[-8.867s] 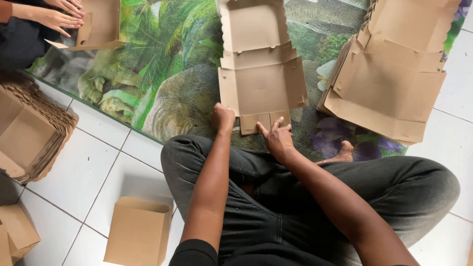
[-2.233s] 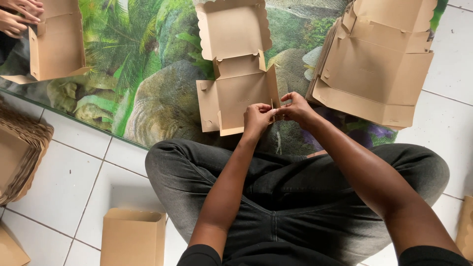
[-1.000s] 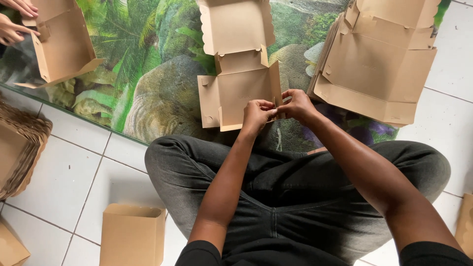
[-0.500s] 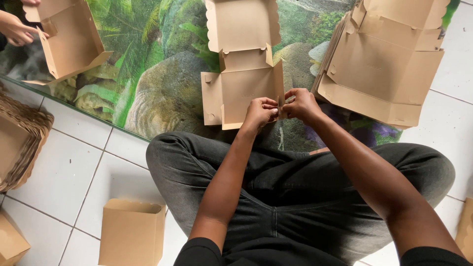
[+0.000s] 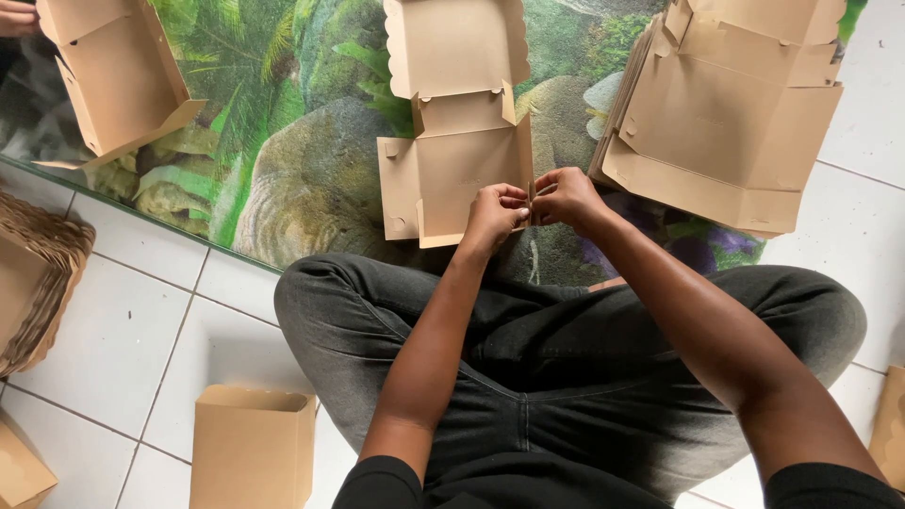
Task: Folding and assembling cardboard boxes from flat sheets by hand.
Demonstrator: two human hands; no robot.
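My left hand (image 5: 495, 209) and right hand (image 5: 563, 196) pinch the near right corner of a half-folded brown cardboard box (image 5: 452, 170); it seems light, thin, easily creased.

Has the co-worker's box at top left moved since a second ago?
Yes. The co-worker's box has swung further onto the mat, its open side tipping away from the tiled floor. The head camera also shifts, so only roughly.

Home floor workspace: white tiles (image 5: 123, 330), printed jungle mat (image 5: 283, 141), stacked cardboard boxes (image 5: 726, 104).
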